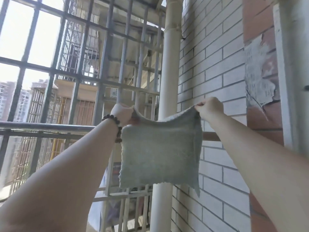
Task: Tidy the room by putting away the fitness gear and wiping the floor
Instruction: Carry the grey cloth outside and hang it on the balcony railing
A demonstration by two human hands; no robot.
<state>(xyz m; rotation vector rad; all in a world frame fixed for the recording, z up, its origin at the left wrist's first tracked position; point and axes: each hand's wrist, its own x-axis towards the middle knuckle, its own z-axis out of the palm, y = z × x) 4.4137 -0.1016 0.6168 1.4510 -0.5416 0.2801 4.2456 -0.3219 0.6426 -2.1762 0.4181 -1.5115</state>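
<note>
At centre, grey-green cloth (160,154) hangs spread before white pipe (168,91) and window grille (93,77). Left hand (122,114) and right hand (209,108) each pinch a top corner. Judgement: late stage, hanging cloth over horizontal rail (46,127); floor, fitness gear not visible.

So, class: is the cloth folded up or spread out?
Spread out. The left hand and right hand pinch the cloth's top corners apart, so it hangs flat.

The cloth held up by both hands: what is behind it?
Behind the cloth stands a white pipe, visible above and below it. A horizontal rail also passes behind. The covered stretches of pipe, rail and metal grille cannot be seen.
</note>
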